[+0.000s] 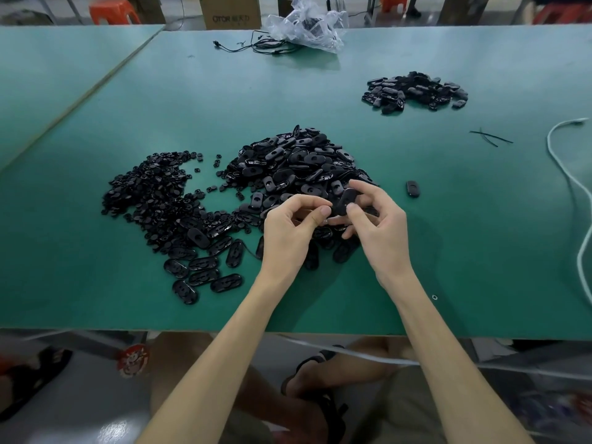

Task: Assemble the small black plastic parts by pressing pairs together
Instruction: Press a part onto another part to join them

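Oval black part [345,200], judged light, stiff and slick, best taken by its rims, is pinched in the right hand [381,230] over the middle pile [298,165], while the left hand [288,232] is curled beside it, its contents unclear.

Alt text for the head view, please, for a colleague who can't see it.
The right hand pinches an oval black part over a green table, the left hand curled beside it. Piles of black parts lie behind.
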The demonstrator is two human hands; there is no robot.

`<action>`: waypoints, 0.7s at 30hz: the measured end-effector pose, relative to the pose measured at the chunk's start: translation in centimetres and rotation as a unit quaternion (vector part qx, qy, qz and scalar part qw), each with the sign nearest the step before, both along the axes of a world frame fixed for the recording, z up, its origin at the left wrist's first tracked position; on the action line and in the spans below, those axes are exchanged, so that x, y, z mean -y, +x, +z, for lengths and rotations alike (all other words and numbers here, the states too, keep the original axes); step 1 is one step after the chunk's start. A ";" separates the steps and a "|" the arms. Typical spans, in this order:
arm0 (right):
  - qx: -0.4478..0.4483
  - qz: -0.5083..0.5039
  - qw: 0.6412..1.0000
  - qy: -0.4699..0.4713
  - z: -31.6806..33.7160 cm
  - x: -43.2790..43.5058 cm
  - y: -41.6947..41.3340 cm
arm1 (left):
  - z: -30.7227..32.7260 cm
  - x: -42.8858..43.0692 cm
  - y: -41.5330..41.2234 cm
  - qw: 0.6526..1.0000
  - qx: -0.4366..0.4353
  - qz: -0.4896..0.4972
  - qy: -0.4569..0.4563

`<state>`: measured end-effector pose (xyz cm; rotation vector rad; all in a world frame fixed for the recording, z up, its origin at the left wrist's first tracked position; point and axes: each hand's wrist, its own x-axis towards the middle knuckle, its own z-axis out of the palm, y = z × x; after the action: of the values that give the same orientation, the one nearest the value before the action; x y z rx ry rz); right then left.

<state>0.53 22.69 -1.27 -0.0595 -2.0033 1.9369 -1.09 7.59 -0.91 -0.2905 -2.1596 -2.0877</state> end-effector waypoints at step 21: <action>0.020 -0.002 0.997 0.080 0.0 -0.1 -0.1 | 0.5 -0.2 0.4 0.999 -0.014 0.012 -0.037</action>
<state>0.42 22.77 -1.29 -0.0612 -2.1755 1.7794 -0.70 7.77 -0.37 -0.2965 -2.2175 -1.9815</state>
